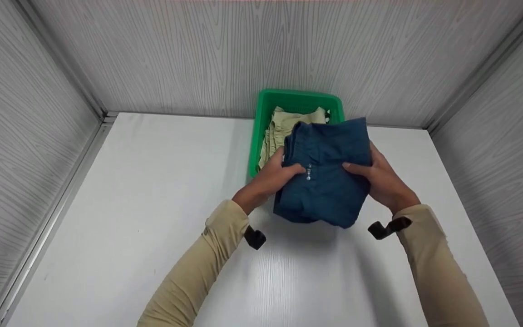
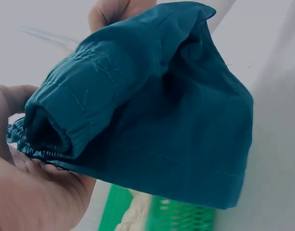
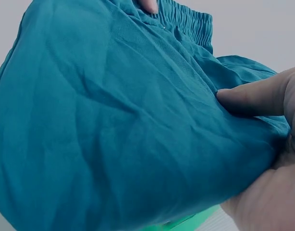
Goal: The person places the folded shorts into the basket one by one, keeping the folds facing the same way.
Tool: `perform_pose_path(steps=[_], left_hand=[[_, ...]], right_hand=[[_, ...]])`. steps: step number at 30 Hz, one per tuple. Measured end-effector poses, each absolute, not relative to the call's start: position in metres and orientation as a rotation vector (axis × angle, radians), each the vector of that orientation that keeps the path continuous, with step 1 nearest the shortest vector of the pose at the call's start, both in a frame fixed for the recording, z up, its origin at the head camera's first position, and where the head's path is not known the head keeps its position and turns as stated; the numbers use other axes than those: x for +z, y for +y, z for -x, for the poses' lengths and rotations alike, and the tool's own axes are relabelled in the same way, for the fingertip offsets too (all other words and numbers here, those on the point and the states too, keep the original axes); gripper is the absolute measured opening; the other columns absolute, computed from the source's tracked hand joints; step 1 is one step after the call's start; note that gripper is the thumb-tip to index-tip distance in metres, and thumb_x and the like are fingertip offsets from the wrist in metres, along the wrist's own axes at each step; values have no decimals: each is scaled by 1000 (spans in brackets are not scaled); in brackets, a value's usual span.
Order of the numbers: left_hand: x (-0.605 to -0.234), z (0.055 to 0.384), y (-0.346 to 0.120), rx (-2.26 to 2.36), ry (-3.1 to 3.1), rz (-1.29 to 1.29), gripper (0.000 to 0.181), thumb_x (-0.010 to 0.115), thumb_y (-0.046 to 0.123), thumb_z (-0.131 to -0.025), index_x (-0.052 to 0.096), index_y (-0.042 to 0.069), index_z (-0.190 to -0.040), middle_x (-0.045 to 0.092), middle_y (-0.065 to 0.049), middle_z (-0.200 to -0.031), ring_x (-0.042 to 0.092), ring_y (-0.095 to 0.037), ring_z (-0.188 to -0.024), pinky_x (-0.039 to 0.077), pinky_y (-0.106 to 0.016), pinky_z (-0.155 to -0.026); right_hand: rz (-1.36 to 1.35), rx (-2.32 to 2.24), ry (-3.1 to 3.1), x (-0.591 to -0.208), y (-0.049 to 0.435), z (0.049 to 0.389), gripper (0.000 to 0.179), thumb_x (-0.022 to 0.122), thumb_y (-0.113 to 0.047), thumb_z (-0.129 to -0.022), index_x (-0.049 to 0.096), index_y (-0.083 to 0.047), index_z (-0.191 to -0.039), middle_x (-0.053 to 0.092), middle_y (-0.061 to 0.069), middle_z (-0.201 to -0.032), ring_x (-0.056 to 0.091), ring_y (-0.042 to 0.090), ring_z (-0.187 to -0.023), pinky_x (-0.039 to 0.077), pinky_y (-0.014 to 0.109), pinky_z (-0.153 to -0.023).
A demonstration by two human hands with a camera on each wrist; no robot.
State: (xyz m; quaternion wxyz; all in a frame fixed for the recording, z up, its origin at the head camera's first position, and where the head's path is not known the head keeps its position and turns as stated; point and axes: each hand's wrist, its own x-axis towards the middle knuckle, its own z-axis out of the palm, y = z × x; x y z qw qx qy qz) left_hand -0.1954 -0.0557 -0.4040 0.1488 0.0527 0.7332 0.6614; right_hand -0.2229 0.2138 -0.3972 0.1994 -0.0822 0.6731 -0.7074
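Folded blue shorts [image 1: 329, 195] with a gathered elastic waistband are held up above the white table, overlapping the near part of the green basket in the head view. My left hand [image 1: 270, 176] grips their left edge, the thumb on top beside a small white mark. At the right edge my right hand [image 1: 383, 180] pinches the cloth, its thumb on the upper face and the other fingers hidden behind. The left wrist view shows the shorts [image 2: 181, 125] folded over, with a rolled end near the left hand [image 2: 46, 192]. Beige folded clothing [image 1: 291, 121] lies in the basket.
The green plastic basket [image 1: 254, 145] stands at the table's far edge, against the grey wood-grain back wall [image 1: 175, 59]. Side walls [image 1: 502, 136] bound the white table [image 1: 166, 181] left and right. A dark bracket [image 1: 254, 237] sticks out from each wrist.
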Motion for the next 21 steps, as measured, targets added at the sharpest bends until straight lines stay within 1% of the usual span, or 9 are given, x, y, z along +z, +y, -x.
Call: perform_pose_path(steps=[2,6,10,13,17,18,20,21], left_hand=[[-396,205,-57,1909,2101,-136,83,60,27,-93,18,13,-163,26,-7,-164,28,-20,-147,28,-39,-118],[-384,223,-59,1919,2070,-118,77,54,24,-94,19,9,-161,28,-10,-162,33,-22,-143,31,-37,-115],[-377,236,-61,1919,2045,-116,65,51,21,-97,28,6,-156,37,-11,-153,43,-22,-129,38,-34,-105],[-376,244,-64,1896,2045,-85,69,50,21,-98,22,7,-160,33,-10,-158,41,-21,-132,38,-33,-105],[-381,249,-67,1854,2068,-9,81,50,22,-98,5,11,-164,15,-7,-168,26,-20,-147,30,-34,-114],[-384,250,-67,1837,2080,10,81,49,22,-98,4,11,-164,13,-7,-168,23,-19,-148,28,-34,-116],[-391,249,-66,1806,2091,28,81,49,22,-97,4,11,-164,13,-6,-168,22,-19,-148,27,-33,-116],[-395,248,-65,1792,2099,34,80,49,21,-97,6,10,-164,15,-6,-168,24,-19,-147,27,-33,-115]], right_hand=[[223,-1977,1880,-389,212,233,95,71,-6,-95,11,-34,-163,17,8,-164,21,31,-149,19,58,-119],[204,-1967,1869,-378,208,253,97,71,-3,-94,11,-33,-164,19,7,-163,23,28,-148,20,53,-120],[136,-1985,1829,-374,204,270,99,71,0,-92,11,-32,-164,18,6,-164,22,26,-149,17,50,-122],[71,-1999,1801,-375,199,280,99,71,1,-91,12,-30,-164,19,6,-164,22,25,-149,17,49,-122],[19,-2007,1782,-384,190,288,94,70,1,-92,16,-26,-164,24,7,-162,27,25,-147,22,48,-121],[5,-2011,1776,-387,189,288,93,69,2,-92,17,-26,-164,26,7,-162,28,26,-146,23,48,-120],[-33,-2013,1771,-394,186,287,91,66,5,-92,18,-24,-163,27,8,-161,30,26,-145,25,47,-119],[-56,-2013,1776,-398,185,286,90,65,6,-92,19,-24,-163,28,8,-161,31,26,-145,26,47,-119]])
